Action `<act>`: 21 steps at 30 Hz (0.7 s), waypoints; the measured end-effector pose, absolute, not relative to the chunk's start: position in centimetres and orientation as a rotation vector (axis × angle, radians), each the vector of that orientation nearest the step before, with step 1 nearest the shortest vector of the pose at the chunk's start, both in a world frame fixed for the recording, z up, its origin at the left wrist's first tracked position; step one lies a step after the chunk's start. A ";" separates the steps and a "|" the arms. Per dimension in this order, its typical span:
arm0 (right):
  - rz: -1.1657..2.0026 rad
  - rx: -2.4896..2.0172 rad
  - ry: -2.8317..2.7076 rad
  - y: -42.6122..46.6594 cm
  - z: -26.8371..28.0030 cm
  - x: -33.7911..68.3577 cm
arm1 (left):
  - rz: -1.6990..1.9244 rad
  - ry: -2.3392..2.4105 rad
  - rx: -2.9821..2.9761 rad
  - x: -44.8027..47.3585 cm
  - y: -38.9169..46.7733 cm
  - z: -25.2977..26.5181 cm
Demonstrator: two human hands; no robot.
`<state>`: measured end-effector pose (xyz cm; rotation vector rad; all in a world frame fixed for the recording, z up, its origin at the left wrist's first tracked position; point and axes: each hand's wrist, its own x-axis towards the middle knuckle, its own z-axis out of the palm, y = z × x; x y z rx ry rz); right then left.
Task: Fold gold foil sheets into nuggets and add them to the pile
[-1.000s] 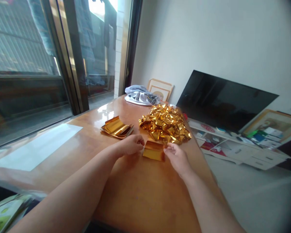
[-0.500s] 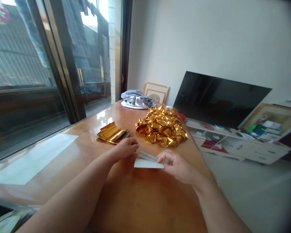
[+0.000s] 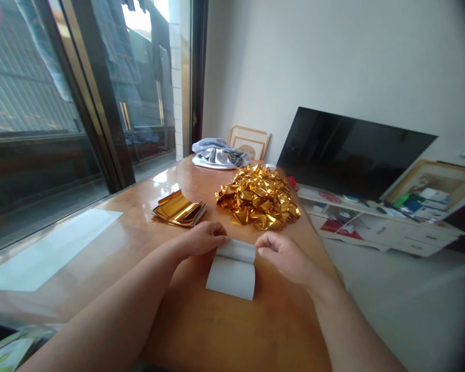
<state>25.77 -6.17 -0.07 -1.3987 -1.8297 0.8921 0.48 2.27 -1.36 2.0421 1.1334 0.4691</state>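
A sheet of paper (image 3: 232,276), pale grey on the side facing me, hangs or lies opened out with a crease across its upper part. My left hand (image 3: 207,237) pinches its upper left corner, fingers closed. At the upper right corner, my right hand (image 3: 277,253) grips the edge between thumb and curled fingers. Just beyond my left hand is a stack of gold foil sheets (image 3: 180,209), the top ones curling up. Past the paper, to the right, rises a heap of folded gold foil pieces (image 3: 259,199).
The brown table (image 3: 217,341) runs away from me, with a pale sheet (image 3: 58,248) at its left. Folded cloth (image 3: 219,155) and picture frames (image 3: 250,140) are at the far end. Right of the table stand a white cabinet (image 3: 383,232) and a black television (image 3: 352,152). Glass doors line the left.
The paper, seen half a second ago as a narrow folded strip, now spreads open toward me. My left hand has moved slightly right onto its corner. My right hand stays at the right edge.
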 end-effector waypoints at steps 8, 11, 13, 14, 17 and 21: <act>0.836 -1.471 -1.847 -5.5 -1.4 25.8 | 0.390 0.994 2.042 0.2 2.0 -1.1; 0.869 -1.502 -1.942 -5.4 -2.0 25.7 | 0.309 0.971 2.083 0.1 1.9 -1.2; 0.890 -1.515 -1.964 -5.4 -2.5 25.7 | 0.259 0.968 2.117 0.1 1.8 -1.3; 0.894 -1.518 -1.974 -5.4 -2.7 25.7 | 0.231 0.972 2.132 0.1 1.7 -1.3; 0.876 -1.519 -1.992 -5.4 -3.1 25.7 | 0.179 1.001 2.156 0.1 1.5 -1.4; 0.785 -1.474 -1.931 -5.3 -2.6 25.4 | 0.268 1.003 2.159 0.4 1.5 -1.3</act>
